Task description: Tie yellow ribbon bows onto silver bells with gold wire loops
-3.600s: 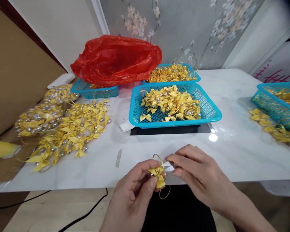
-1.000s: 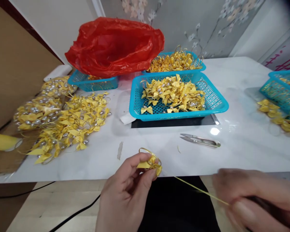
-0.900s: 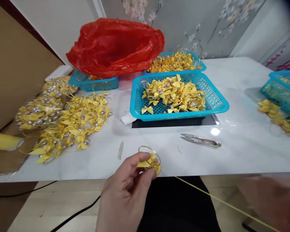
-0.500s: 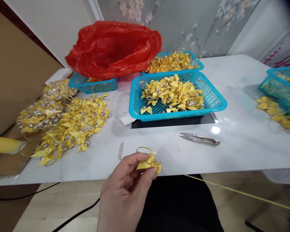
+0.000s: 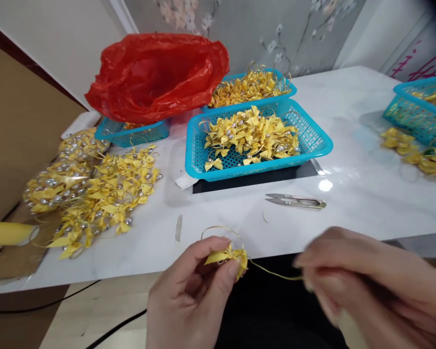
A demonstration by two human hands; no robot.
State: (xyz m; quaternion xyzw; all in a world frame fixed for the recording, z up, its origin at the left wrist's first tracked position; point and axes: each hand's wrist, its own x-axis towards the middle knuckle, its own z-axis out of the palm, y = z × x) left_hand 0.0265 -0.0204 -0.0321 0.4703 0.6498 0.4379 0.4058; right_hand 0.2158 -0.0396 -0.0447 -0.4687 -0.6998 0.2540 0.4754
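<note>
My left hand (image 5: 192, 295) pinches a small yellow ribbon bow (image 5: 228, 256) with a gold cord loop, held just below the white table's front edge (image 5: 138, 264). A thin gold cord (image 5: 272, 274) runs from the bow to my right hand (image 5: 363, 286), which is blurred and closed around the cord's end. Silver thread snips (image 5: 296, 200) lie on the table beyond both hands, untouched.
A blue basket (image 5: 318, 145) of yellow bows sits mid-table, another blue basket (image 5: 252, 87) behind it, and a red plastic bag (image 5: 156, 75) over a third. Loose bows (image 5: 105, 194) are piled at the left. One more blue basket (image 5: 417, 104) stands at the right.
The snips were set down on the table. My right hand pulled the gold cord far out to the right, left the view, and has now come back close to the bow.
</note>
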